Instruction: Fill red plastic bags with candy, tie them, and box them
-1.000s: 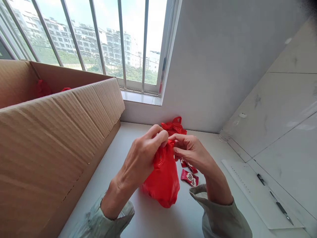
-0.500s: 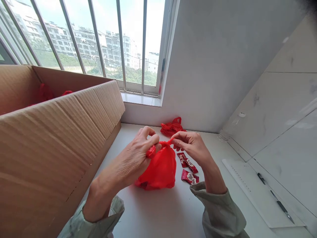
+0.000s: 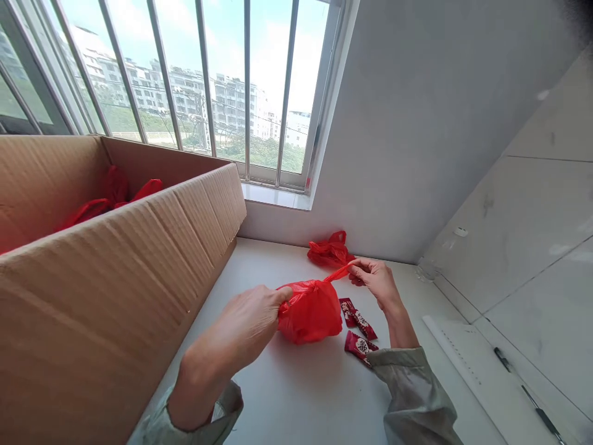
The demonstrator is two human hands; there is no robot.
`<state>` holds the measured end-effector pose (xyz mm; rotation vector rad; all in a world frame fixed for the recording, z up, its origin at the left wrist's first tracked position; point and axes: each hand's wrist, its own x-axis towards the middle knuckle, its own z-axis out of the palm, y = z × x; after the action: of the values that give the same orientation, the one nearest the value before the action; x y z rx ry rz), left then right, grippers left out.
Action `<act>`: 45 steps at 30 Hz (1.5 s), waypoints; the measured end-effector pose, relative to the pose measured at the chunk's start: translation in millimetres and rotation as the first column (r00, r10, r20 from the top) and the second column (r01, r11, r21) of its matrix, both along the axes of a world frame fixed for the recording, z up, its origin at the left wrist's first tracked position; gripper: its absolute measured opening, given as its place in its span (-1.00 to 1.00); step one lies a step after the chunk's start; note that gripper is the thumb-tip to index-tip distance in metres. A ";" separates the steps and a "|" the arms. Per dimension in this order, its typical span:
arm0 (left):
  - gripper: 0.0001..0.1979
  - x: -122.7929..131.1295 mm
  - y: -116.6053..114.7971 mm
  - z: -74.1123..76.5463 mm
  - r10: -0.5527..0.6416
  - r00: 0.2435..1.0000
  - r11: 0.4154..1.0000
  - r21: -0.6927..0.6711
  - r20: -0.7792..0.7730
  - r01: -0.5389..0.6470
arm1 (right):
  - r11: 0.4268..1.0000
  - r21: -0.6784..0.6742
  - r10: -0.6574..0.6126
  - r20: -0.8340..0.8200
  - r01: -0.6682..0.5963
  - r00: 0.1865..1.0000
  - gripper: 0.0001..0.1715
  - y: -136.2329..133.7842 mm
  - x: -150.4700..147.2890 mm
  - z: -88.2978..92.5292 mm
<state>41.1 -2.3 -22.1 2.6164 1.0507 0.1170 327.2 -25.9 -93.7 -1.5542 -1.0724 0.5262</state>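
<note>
A filled red plastic bag (image 3: 312,315) is stretched between my two hands, its neck drawn into a knot at the top. My left hand (image 3: 252,318) is closed on the bag's left side, the thumb lying over the plastic. Off to the right, my right hand (image 3: 374,278) pinches one twisted handle end, pulled out taut. Three dark red wrapped sweets lie just right of the bag; the nearest sweet (image 3: 359,347) is partly covered by my right sleeve. What is inside the bag is hidden.
A large cardboard box (image 3: 139,266) stands on the left, with red bags (image 3: 113,191) inside. More crumpled red bags (image 3: 330,250) lie by the wall. At right are a clear bottle (image 3: 430,262), paper (image 3: 482,377) and two pens, one pen (image 3: 544,417) nearer me.
My hands have moved apart, pulling the knot tight and drawing the right handle end outward. The left hand has shifted its grip down onto the bag's side. The camera view has tilted slightly.
</note>
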 end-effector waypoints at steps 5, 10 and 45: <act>-0.72 1.6 2.4 2.3 0.040 0.996 0.997 -0.066 -0.078 -0.045 | 0.999 0.001 -0.035 0.003 0.035 0.999 -0.55 2.1 8.0 -7.3; -0.74 -7.4 3.7 2.3 0.046 0.999 0.989 -0.138 -0.003 -0.046 | 0.998 0.021 -0.058 0.065 0.056 0.996 -0.51 -3.5 3.7 1.9; -0.75 6.5 0.9 -7.8 -0.044 0.998 0.996 -0.083 -0.035 0.041 | 0.958 -0.274 0.186 0.374 -0.084 0.909 -0.75 -19.0 4.8 14.0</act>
<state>47.7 -1.4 -29.9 2.5737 0.9898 0.0159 332.1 -44.9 -79.6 -1.8715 -1.4784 0.4652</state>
